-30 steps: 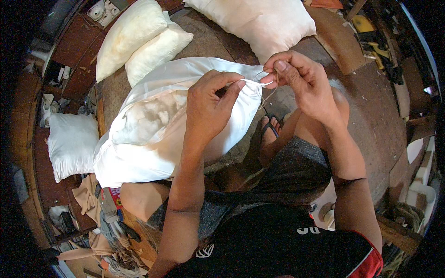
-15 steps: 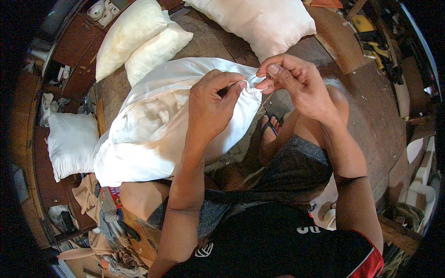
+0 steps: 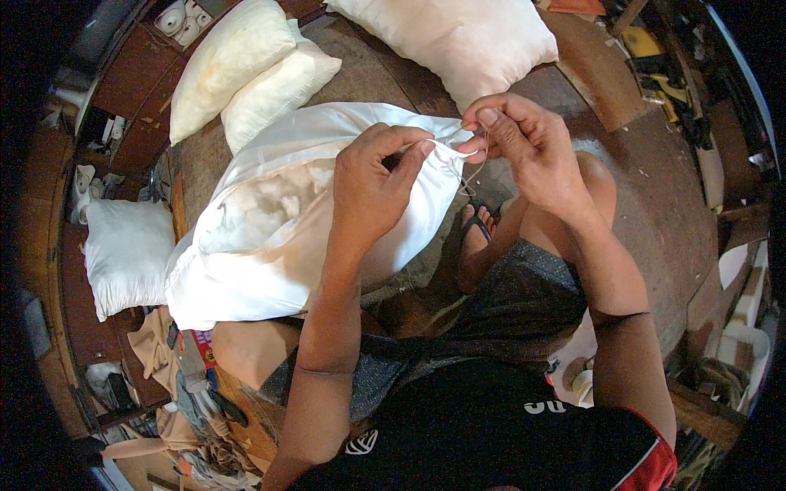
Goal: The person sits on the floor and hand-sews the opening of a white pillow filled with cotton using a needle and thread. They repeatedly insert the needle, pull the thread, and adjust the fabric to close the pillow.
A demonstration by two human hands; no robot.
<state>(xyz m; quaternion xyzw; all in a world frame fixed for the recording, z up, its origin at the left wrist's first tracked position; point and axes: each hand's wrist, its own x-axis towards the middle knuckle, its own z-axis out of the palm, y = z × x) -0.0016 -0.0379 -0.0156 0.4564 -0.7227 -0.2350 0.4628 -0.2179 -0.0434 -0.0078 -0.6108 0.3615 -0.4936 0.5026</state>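
Note:
A white pillow cover (image 3: 246, 282) lies across my lap and the floor in front of me. Its long side gapes, and fluffy white stuffing (image 3: 266, 209) shows inside. With thumb and forefinger, my left hand (image 3: 368, 184) pinches the cover's edge at the right end of the gap. Close beside it, my right hand (image 3: 528, 147) is closed on a thin thread (image 3: 481, 168), which hangs in loops below the fingers by the fabric. Whether a needle is between those fingertips is too small to make out.
Two cream pillows (image 3: 237, 61) lean together at the far left, and a large white pillow (image 3: 458, 41) lies at the far middle. Another white pillow (image 3: 127, 254) rests at the left. Cloth scraps (image 3: 192, 425) are heaped at the lower left. Yellow-handled tools (image 3: 671, 90) lie far right.
My right hand has shifted slightly right, away from the left hand, drawing the thread and a bit of fabric edge with it. My left hand stays nearly still.

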